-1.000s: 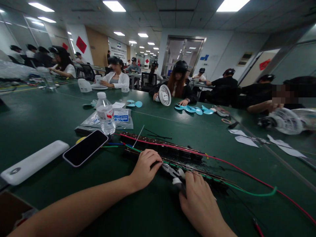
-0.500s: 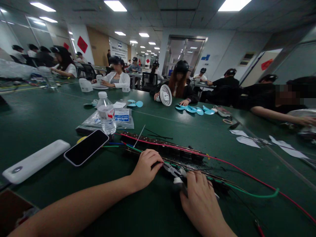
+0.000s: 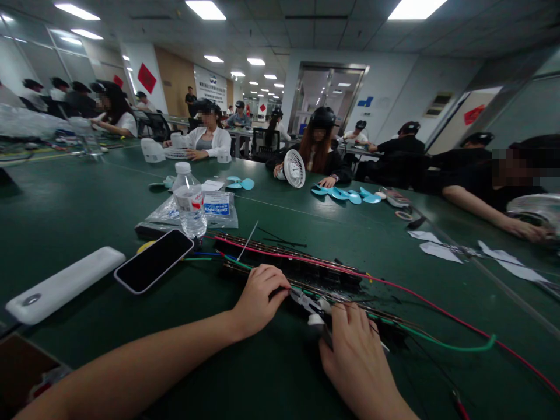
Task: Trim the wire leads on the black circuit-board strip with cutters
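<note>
My right hand (image 3: pixel 356 350) is wrapped round the handles of a pair of pliers (image 3: pixel 305 301), whose jaws point left toward my other hand. At the jaw tips, my left hand (image 3: pixel 261 296) is closed in a pinch; whatever lies between thumb and fingers is too small to make out. Both hands rest against a long dark strip (image 3: pixel 245 267) with metal rails, along which a green wire (image 3: pixel 459 349) runs. Behind it lies a second, similar strip (image 3: pixel 319 269) with a red wire (image 3: pixel 406 287) over it. White pieces (image 3: pixel 315 319) show beside the pliers.
To the left are a phone (image 3: pixel 154 261), a long white device (image 3: pixel 65 284) and a water bottle (image 3: pixel 189 201) in front of a plastic bag (image 3: pixel 219 210). Across the table a co-worker holds a white fan part (image 3: pixel 294 169) near blue fan blades (image 3: pixel 345 194). Paper pieces (image 3: pixel 440 252) lie at right.
My hands and the pliers hold nearly the same place. At the far right, a co-worker's hand has shifted slightly left.
</note>
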The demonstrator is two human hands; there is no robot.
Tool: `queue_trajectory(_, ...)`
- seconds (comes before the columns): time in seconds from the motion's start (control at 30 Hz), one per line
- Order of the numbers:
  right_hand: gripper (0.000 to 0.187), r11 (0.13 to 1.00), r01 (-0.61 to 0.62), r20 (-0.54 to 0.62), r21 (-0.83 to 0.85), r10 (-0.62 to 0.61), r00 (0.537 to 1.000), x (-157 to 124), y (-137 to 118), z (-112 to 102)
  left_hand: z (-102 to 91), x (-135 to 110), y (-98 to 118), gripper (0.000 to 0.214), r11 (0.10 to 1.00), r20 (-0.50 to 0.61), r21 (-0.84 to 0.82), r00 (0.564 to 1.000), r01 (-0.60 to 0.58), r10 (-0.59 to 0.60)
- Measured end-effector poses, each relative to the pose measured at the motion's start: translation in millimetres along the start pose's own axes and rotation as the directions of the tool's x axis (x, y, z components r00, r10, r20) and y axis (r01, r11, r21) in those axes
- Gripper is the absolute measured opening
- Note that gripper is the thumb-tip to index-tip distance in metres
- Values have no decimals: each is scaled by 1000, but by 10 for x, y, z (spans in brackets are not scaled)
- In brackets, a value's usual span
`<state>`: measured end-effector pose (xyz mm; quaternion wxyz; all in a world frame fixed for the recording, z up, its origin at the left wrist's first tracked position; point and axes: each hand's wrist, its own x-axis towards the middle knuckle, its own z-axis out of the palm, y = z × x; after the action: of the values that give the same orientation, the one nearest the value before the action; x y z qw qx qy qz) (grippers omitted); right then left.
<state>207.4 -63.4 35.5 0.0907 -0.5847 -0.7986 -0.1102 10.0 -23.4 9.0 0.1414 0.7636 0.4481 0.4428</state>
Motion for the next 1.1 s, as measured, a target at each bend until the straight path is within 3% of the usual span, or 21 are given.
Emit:
queue_trajectory(0.4, 19, 1000, 19, 27, 24, -20, 999, 4, 20, 11, 7, -3, -3, 8, 1000, 4, 5, 1000, -6, 6)
queue_trajectory(0.77, 23, 988, -43, 251, 146, 5, 968, 9, -11, -9, 3, -4, 14, 12, 1000, 15, 3, 1000, -11, 11)
queue_trajectory(1.1, 21, 987, -49, 269, 155, 6, 963, 33, -13, -29, 10, -1, 6, 14, 1000, 8, 9, 1000, -21, 21)
